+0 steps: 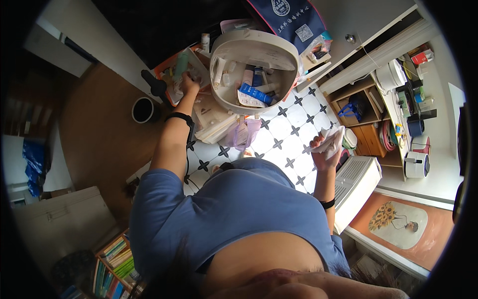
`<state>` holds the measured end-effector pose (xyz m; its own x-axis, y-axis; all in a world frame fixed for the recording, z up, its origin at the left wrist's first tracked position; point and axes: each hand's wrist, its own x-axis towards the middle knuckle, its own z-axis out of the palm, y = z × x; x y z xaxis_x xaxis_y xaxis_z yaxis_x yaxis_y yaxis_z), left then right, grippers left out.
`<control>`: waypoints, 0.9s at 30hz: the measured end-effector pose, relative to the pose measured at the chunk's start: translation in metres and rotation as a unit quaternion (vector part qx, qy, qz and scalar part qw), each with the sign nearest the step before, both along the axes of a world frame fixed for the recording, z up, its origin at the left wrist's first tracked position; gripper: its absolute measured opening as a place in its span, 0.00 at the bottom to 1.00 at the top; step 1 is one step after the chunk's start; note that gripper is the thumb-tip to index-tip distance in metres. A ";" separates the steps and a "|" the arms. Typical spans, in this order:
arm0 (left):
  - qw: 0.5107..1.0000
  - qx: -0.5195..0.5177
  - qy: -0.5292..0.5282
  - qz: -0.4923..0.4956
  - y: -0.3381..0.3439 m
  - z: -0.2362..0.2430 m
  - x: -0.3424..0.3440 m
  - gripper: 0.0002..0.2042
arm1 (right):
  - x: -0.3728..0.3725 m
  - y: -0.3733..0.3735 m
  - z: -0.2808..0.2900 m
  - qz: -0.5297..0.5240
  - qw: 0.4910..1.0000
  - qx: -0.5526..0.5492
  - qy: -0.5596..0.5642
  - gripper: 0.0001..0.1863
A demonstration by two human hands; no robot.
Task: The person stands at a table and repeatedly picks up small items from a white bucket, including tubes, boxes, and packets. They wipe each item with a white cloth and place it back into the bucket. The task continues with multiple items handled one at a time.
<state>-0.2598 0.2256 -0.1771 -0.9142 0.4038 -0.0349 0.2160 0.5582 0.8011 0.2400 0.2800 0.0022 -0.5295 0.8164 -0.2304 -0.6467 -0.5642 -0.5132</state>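
My left hand (190, 84) reaches into an orange-rimmed tray (162, 68) at upper left, fingers curled by a pale green bottle (181, 64); what they grip is unclear. Beside it stands an open, cream oval case (254, 46) holding several bottles and a blue tube (255, 93). A small white bottle (205, 42) is behind the tray. My right hand (323, 149), out to the right, is closed on a crumpled white cloth or tissue (333, 138). Below the case lie packages (209, 113) and a translucent purple bag (241, 134).
A black bin (143, 109) stands at left. Patterned tiles (279, 129) meet brown flooring (89, 149). At right are wooden shelving (373, 134) with assorted objects and a white slatted unit (356, 187). A navy bag (284, 25) hangs behind the case. A bookshelf (117, 259) is at lower left.
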 end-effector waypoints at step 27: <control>0.714 -0.471 0.403 -0.324 0.066 0.069 0.105 0.13 | 0.003 0.009 -0.021 0.032 0.979 0.012 0.201 0.21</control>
